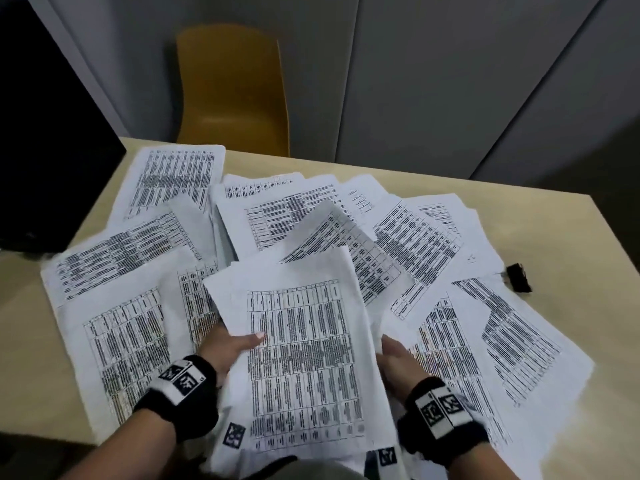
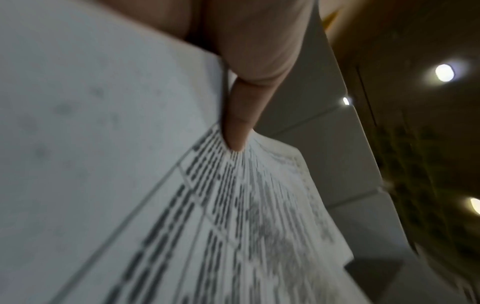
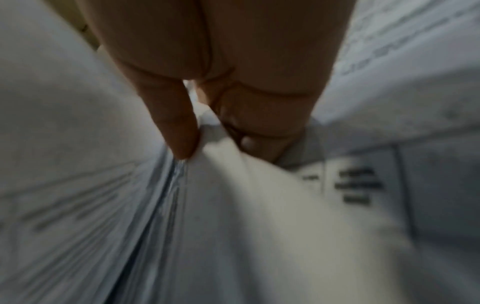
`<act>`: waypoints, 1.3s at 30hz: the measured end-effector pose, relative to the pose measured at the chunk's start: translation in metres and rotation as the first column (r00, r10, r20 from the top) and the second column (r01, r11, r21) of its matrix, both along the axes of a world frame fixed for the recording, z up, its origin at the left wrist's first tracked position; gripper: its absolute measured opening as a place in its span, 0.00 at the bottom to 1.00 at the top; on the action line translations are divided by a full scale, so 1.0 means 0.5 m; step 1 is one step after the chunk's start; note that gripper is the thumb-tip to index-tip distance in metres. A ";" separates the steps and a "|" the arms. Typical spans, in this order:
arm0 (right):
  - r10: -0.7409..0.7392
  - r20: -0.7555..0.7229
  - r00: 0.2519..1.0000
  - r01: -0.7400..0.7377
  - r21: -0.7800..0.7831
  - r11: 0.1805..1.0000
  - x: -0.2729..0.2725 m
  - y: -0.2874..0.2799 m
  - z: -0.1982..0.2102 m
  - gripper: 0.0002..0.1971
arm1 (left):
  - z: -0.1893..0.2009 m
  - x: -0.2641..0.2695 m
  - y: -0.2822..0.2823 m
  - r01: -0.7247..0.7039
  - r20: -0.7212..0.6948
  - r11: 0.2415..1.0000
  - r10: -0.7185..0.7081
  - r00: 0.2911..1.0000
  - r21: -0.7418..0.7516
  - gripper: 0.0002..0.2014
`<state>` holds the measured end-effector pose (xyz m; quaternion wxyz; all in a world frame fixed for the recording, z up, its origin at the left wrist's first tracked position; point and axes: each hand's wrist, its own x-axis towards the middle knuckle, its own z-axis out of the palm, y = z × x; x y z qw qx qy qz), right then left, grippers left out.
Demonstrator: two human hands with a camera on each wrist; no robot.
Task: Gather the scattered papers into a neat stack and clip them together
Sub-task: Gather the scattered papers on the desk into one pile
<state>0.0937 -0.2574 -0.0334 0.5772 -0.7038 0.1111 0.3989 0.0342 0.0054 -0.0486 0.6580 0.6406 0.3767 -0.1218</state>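
Several printed sheets with tables lie fanned and overlapping across the table [image 1: 540, 220]. A small bundle of sheets [image 1: 304, 355] is lifted in front of me. My left hand [image 1: 228, 348] grips the bundle's left edge, thumb on top; in the left wrist view the thumb [image 2: 241, 115] presses on the bundle [image 2: 182, 216]. My right hand [image 1: 394, 355] holds the bundle's right edge, fingers tucked under it; in the right wrist view its fingers [image 3: 182, 131] pinch the sheets' edges [image 3: 179, 205]. A black binder clip [image 1: 518, 277] lies at the right beside the papers.
A black monitor [image 1: 45, 133] stands at the table's back left corner. A yellow chair [image 1: 232, 91] faces the table's far edge. Grey wall panels rise behind. Bare tabletop shows at the far right and near left.
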 end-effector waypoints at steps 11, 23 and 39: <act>-0.280 0.392 0.876 0.473 -0.587 0.657 0.157 -0.075 0.015 0.38 | -0.032 -0.023 0.025 0.059 -0.079 0.968 -0.041 0.996 0.242 0.37; -0.387 0.383 0.839 0.533 -0.440 0.723 0.144 -0.060 0.015 0.37 | -0.036 -0.028 0.028 0.042 -0.029 0.959 -0.036 0.999 0.280 0.30; -0.087 0.339 0.937 0.284 -0.592 0.754 0.098 -0.171 -0.003 0.25 | -0.025 -0.028 0.020 0.017 -0.023 0.968 -0.011 1.000 0.249 0.34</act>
